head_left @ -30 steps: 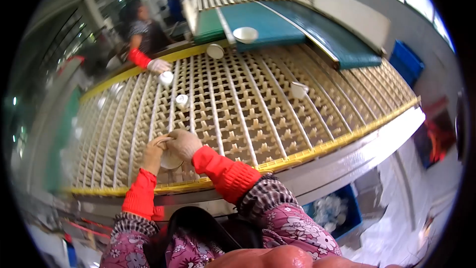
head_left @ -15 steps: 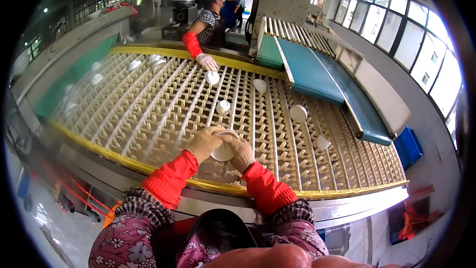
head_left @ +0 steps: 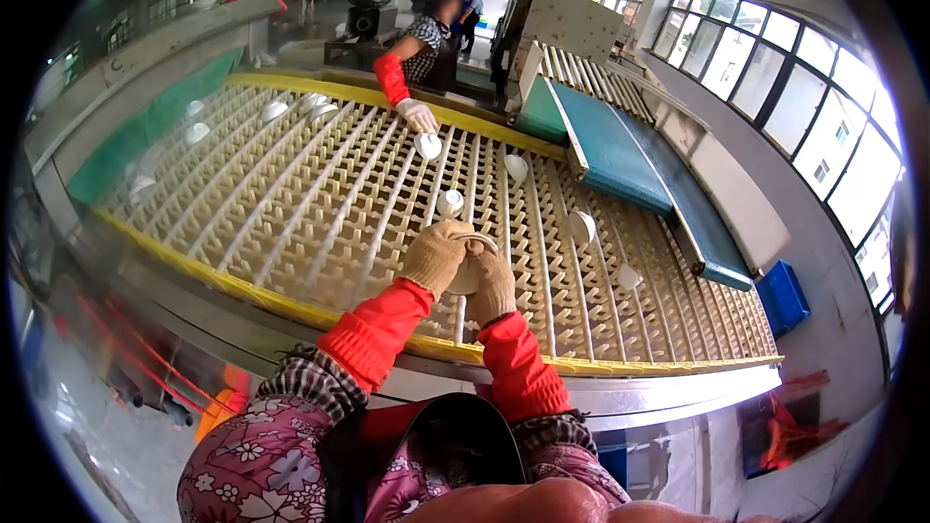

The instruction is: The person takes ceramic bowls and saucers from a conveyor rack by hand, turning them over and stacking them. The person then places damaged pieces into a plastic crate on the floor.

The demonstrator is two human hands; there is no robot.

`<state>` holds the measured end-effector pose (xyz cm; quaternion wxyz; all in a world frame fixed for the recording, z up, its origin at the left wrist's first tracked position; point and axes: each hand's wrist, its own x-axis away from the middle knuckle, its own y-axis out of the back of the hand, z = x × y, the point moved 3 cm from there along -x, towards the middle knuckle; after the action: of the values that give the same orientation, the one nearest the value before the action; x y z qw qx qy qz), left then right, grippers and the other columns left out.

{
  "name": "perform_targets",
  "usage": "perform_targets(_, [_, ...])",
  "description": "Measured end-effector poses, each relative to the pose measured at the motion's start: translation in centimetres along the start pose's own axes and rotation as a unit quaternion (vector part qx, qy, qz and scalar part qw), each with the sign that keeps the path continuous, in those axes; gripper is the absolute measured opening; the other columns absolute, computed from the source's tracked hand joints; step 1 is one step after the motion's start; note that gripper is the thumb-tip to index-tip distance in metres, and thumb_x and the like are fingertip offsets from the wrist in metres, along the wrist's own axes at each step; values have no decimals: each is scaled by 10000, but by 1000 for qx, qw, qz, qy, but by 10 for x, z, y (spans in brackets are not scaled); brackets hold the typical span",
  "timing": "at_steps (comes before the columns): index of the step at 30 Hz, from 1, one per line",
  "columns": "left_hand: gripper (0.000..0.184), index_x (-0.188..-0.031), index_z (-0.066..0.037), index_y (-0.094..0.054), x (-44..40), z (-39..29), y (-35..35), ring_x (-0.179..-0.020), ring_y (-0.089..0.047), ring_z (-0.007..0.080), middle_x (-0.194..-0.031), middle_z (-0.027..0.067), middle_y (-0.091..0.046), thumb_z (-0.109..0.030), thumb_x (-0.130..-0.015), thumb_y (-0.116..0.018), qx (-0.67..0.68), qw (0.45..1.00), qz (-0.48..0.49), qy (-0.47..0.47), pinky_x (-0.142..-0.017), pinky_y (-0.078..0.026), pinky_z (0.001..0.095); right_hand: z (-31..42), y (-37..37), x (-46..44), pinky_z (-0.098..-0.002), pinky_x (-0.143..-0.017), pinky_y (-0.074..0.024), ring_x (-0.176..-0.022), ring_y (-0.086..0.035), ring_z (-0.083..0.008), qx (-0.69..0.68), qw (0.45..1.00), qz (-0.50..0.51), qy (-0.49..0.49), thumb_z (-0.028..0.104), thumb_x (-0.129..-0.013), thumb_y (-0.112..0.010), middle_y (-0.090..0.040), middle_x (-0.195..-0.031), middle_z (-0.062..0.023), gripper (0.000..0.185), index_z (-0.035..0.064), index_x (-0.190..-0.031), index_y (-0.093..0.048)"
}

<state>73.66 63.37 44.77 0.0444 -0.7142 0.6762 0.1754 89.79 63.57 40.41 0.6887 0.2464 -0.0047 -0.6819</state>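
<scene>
In the head view, a round white dish [head_left: 466, 279] is held between my two gloved hands just above the peg rack [head_left: 320, 223]. My left hand [head_left: 433, 257] wraps its left and upper side. My right hand [head_left: 492, 281] closes round the right side, and the gloves hide much of the rim. Just beyond my hands a small white cup-like piece [head_left: 449, 202] sits on the pegs. To the right, a white bowl [head_left: 583, 228] stands tilted on edge among the pegs, with another white piece [head_left: 630, 277] nearer the right end.
Across the rack, a co-worker's gloved hand [head_left: 417, 116] touches a white bowl [head_left: 427, 145]. A tilted white dish [head_left: 515, 168] and several pieces at far left rest on the pegs. A teal conveyor belt [head_left: 605, 160] overhangs the back right. A blue crate [head_left: 783, 294] stands beyond the right end.
My hands and the dish have shifted slightly up and right in view, and the dish now shows less of its face. The bowl at right is turned more on edge. The co-worker's hand stays at its bowl.
</scene>
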Motion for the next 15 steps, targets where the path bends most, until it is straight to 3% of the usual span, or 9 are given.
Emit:
perform_targets(1, [308, -1218, -141, -853, 0, 2, -2, -971, -806, 321, -1096, 165, -836, -296, -992, -712, 5, 1000, -3, -9, -856, -634, 404, 16, 6, 7, -366, -880, -608, -1077, -748, -249, 194, 976, -9, 99, 299, -1141, -634, -763, -1219, -90, 279, 120, -1338, -717])
perform_targets(4, [277, -1200, -149, -866, 3, -6, 3, -916, -808, 261, -1059, 135, -851, -251, -970, -750, 30, 1000, 0, -1, -824, -634, 374, 19, 0, 5, -445, -941, -611, -1164, -738, -351, 66, 997, -25, -33, 158, -1011, -694, -771, -1252, -133, 306, 128, -1312, -741])
perform_targets(5, [266, -1191, -151, -871, 7, -12, 8, -897, -807, 238, -1046, 123, -856, -233, -963, -762, 39, 999, 2, 10, -813, -634, 364, 26, -2, 7, -454, -955, -610, -1180, -733, -367, 153, 987, -27, 25, 133, -976, -704, -773, -1259, -140, 340, 131, -1314, -745])
perform_targets(9, [228, -1156, -151, -886, 9, -19, 44, -864, -798, 189, -1035, 80, -871, -184, -963, -770, 17, 999, -23, 34, -779, -636, 334, 71, -30, 7, -423, -992, -611, -1197, -740, -345, 334, 940, 7, 64, 43, -907, -720, -791, -1272, -116, 387, 140, -1276, -790])
perform_targets(11, [210, -1147, -153, -892, -3, 1, 59, -864, -802, 196, -1027, 96, -869, -179, -979, -768, 59, 995, -1, 86, -763, -650, 340, 86, -50, 2, -457, -803, -613, -946, -792, -360, 289, 940, -70, 167, 182, -935, -761, -816, -1090, -154, 244, 214, -1159, -853])
perform_targets(14, [222, -1172, -133, -884, -16, 37, 87, -852, -802, 238, -1007, 118, -860, -169, -981, -776, -60, 989, -30, 131, -758, -664, 363, 72, -84, -9, -438, -792, -623, -903, -795, -347, 286, 945, -22, 159, 150, -923, -774, -819, -1056, -143, 236, 178, -1145, -847])
perform_targets(15, [231, -1182, -131, -879, -15, 41, 98, -852, -799, 241, -1010, 126, -858, -169, -976, -781, -38, 992, -14, 117, -759, -664, 372, 71, -94, -11, -443, -809, -625, -922, -794, -348, 281, 949, -4, 146, 129, -904, -780, -818, -1052, -146, 249, 165, -1141, -847])
